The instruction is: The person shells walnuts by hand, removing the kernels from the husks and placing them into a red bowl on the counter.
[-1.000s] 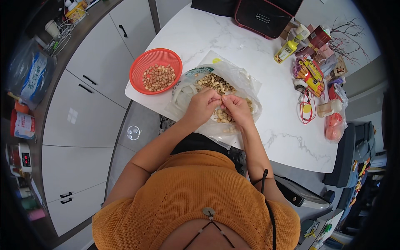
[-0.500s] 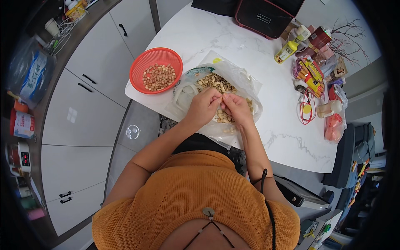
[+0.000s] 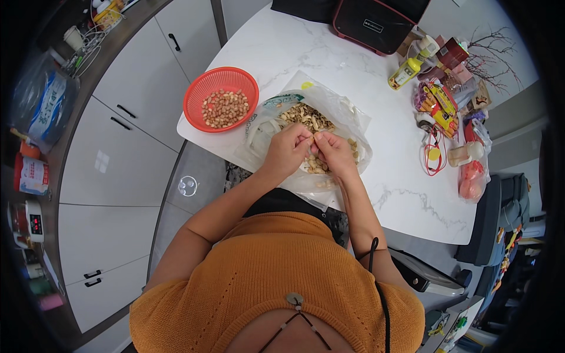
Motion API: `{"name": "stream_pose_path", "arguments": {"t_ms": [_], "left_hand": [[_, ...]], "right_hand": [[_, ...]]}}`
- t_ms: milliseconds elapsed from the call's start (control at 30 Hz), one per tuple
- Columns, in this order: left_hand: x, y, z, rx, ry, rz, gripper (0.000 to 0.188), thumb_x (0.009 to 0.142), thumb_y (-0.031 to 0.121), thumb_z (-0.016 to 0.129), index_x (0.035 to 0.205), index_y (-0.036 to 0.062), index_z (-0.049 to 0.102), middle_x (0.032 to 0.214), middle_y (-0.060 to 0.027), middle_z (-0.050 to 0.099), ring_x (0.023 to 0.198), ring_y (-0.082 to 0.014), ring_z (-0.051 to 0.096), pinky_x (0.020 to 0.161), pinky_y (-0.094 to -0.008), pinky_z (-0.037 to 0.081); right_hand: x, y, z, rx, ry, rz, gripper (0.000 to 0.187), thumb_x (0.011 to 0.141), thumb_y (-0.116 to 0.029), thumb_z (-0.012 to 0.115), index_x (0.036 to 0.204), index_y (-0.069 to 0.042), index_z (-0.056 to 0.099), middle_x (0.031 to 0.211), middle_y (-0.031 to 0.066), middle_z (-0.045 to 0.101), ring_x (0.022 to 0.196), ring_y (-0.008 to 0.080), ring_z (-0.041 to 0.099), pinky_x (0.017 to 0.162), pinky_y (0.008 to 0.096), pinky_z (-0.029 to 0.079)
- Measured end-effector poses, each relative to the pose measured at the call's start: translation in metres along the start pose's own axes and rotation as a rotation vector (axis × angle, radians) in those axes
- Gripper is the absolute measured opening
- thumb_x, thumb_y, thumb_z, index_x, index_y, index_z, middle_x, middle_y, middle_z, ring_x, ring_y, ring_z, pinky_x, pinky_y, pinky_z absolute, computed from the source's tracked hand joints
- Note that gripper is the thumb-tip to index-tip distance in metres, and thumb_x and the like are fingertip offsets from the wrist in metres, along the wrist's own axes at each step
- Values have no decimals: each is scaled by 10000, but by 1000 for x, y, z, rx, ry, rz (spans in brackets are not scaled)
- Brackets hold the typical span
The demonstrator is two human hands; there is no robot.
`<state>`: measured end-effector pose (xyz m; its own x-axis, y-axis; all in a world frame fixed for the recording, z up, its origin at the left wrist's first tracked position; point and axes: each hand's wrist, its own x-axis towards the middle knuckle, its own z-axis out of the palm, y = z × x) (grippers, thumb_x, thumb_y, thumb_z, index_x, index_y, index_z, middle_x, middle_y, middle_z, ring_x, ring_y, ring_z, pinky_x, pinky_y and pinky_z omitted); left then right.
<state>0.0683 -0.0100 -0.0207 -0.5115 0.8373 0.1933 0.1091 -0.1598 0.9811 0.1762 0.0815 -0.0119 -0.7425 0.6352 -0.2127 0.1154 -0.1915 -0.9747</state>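
Over an open plastic bag (image 3: pixel 353 126), my left hand (image 3: pixel 288 150) and my right hand (image 3: pixel 335 152) meet fingertip to fingertip. Both are closed in a pinch on one small pale thing that looks like a peanut, mostly hidden by the fingers. Broken peanut shells (image 3: pixel 306 116) fill the far part of the bag. Nearer me in the bag, partly behind my hands, lie whole unshelled peanuts (image 3: pixel 318 166). To the left stands a red plastic basket (image 3: pixel 191 101) with shelled reddish-brown peanut kernels (image 3: pixel 225 109) in it.
The white marbled table (image 3: pixel 406 194) carries a black-and-red box-shaped case (image 3: pixel 376 26) at the back. Along its right side stand a yellow bottle (image 3: pixel 405 73), snack packets (image 3: pixel 436 106), a red cord (image 3: pixel 434 154) and a bag of reddish round things (image 3: pixel 472 179). White cabinets (image 3: pixel 123 159) line the left.
Hardly anything differs. My fingertips have shifted very slightly in their pinch; the basket and the bag stay in place.
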Motion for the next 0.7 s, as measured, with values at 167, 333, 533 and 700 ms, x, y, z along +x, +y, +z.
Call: {"name": "stream_pose_path", "arguments": {"t_ms": [167,333,533,700], "left_hand": [[0,0,1,-47,-2,-33,44,811,-4,547,798,-12,505,700,-68,551,534,-103,557,475,-226,441],[5,-1,-4,-143,-13,-135,101,877,43,474,962,-12,483,705,-53,557,586,-99,551,512,-211,447],[12,6,-15,-544,43,-384,150,908,117,455,1010,9,481,842,-68,563,698,-124,576,632,-247,492],[18,4,-17,-653,49,-448,148,913,117,443,1011,12,480,876,-79,558,751,-161,587,719,-287,518]], "right_hand": [[0,2,-2,-9,-12,-6,260,904,-217,493,715,-58,573,587,-47,488,474,24,347,435,179,270],[1,-8,-2,-63,28,-18,223,904,-220,490,762,-74,579,627,-40,517,476,22,361,436,174,281],[2,-16,-14,48,-32,23,174,905,-219,491,859,-74,576,673,-34,535,489,12,355,444,160,279],[2,-17,-13,8,-29,4,151,894,-192,510,927,-60,574,707,-30,548,522,21,403,467,163,321]]}}
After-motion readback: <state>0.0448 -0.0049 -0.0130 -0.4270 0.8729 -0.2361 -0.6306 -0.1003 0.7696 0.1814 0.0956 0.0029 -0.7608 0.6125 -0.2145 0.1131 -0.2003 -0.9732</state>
